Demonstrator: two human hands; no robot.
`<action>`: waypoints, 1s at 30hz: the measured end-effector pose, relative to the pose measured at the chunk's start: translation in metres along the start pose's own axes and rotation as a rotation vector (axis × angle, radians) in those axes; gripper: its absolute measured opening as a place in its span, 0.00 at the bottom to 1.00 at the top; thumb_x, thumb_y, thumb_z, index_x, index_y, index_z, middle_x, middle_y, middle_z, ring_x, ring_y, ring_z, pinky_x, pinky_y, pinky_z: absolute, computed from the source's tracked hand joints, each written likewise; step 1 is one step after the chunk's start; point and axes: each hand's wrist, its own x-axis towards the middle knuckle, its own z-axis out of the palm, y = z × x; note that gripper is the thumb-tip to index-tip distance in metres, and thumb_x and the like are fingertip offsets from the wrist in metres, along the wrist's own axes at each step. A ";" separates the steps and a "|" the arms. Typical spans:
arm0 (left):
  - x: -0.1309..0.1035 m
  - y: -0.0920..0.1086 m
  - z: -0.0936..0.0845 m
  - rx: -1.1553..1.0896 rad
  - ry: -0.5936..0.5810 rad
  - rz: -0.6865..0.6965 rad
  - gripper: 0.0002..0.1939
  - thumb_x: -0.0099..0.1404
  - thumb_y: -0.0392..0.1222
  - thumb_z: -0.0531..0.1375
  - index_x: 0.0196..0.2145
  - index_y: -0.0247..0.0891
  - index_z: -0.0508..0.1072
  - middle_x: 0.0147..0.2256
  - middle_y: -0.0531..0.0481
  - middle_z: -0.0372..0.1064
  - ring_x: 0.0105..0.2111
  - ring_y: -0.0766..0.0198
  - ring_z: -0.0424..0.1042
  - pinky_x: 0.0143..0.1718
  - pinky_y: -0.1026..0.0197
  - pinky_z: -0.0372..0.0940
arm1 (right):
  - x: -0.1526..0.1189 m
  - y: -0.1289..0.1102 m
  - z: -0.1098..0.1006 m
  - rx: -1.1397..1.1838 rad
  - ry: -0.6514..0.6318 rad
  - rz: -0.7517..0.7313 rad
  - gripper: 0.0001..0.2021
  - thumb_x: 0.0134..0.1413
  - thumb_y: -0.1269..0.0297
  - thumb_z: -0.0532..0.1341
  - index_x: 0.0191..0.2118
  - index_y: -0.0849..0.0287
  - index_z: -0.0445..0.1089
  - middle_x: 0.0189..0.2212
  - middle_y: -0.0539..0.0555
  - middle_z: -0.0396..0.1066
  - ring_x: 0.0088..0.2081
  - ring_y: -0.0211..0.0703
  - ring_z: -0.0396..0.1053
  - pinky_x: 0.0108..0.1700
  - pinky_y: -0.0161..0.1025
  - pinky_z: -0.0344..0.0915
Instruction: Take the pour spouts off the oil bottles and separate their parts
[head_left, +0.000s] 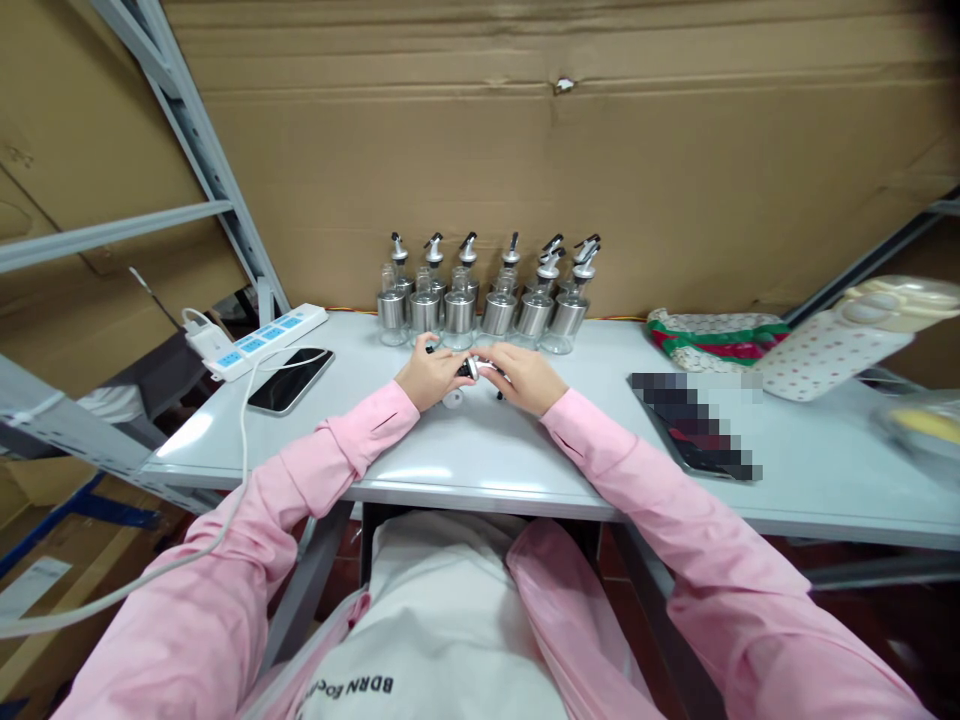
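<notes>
My left hand [431, 375] and my right hand [529, 377] meet above the middle of the table. Between their fingers is a silver and black bottle pour spout [471, 368], lying sideways. The left fingers close round its black end, while the right fingers pinch the silver part; the fingers cover much of it. A small white round piece [453, 399] shows just below the left hand. Just beyond my hands stand two rows of glass bottles [459, 310] with steel sleeves. Silver spouts with black levers [550, 262] top the back row and some front bottles at the right; other front bottles have bare necks.
On the left are a white power strip [274, 340], a cable [244, 450] and a phone [292, 380]. A dark, partly pixelated device [694, 430], a patterned pouch [712, 340] and a dotted white drinking bottle [817, 350] occupy the right. Cardboard [480, 150] stands behind.
</notes>
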 end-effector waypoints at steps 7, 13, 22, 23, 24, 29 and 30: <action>0.002 -0.005 0.000 0.059 0.028 0.048 0.25 0.67 0.55 0.42 0.31 0.34 0.69 0.25 0.48 0.71 0.27 0.63 0.67 0.47 0.48 0.49 | -0.002 0.003 0.006 0.044 -0.039 0.082 0.17 0.62 0.56 0.46 0.38 0.62 0.67 0.30 0.58 0.72 0.31 0.43 0.68 0.32 0.36 0.59; 0.004 -0.008 -0.004 0.073 0.110 0.117 0.26 0.68 0.54 0.39 0.28 0.35 0.67 0.22 0.52 0.69 0.24 0.66 0.65 0.46 0.50 0.50 | -0.001 0.003 0.003 0.082 0.078 0.025 0.16 0.62 0.56 0.47 0.37 0.61 0.66 0.30 0.56 0.71 0.31 0.41 0.68 0.32 0.35 0.60; 0.008 -0.009 -0.020 0.098 0.166 0.163 0.21 0.69 0.50 0.42 0.27 0.35 0.65 0.21 0.54 0.67 0.23 0.67 0.64 0.46 0.51 0.50 | 0.007 0.006 -0.011 -0.222 0.140 -0.150 0.13 0.62 0.59 0.49 0.37 0.60 0.68 0.27 0.55 0.70 0.29 0.41 0.63 0.32 0.37 0.56; 0.008 -0.009 -0.021 0.102 0.173 0.165 0.21 0.69 0.50 0.42 0.27 0.36 0.65 0.20 0.54 0.67 0.23 0.67 0.64 0.46 0.51 0.51 | 0.007 0.006 -0.013 -0.262 0.145 -0.166 0.13 0.62 0.60 0.49 0.37 0.60 0.68 0.26 0.54 0.70 0.29 0.40 0.63 0.32 0.38 0.55; 0.009 -0.009 -0.021 0.107 0.181 0.170 0.21 0.69 0.50 0.42 0.27 0.36 0.64 0.20 0.54 0.67 0.23 0.67 0.64 0.46 0.52 0.51 | 0.007 0.007 -0.014 -0.294 0.155 -0.184 0.12 0.62 0.60 0.50 0.36 0.59 0.68 0.26 0.54 0.70 0.29 0.40 0.63 0.32 0.38 0.55; 0.010 -0.011 -0.022 0.101 0.166 0.183 0.21 0.69 0.50 0.42 0.27 0.36 0.64 0.21 0.53 0.67 0.22 0.68 0.63 0.40 0.57 0.56 | 0.006 0.010 -0.018 -0.318 0.169 -0.230 0.11 0.62 0.62 0.50 0.37 0.58 0.68 0.29 0.53 0.71 0.32 0.39 0.64 0.36 0.39 0.55; 0.010 -0.011 -0.021 0.095 0.158 0.179 0.22 0.69 0.50 0.42 0.27 0.36 0.64 0.21 0.52 0.67 0.22 0.68 0.63 0.39 0.58 0.56 | 0.006 0.010 -0.018 -0.312 0.169 -0.232 0.11 0.62 0.62 0.50 0.38 0.57 0.68 0.30 0.53 0.72 0.33 0.39 0.65 0.37 0.39 0.55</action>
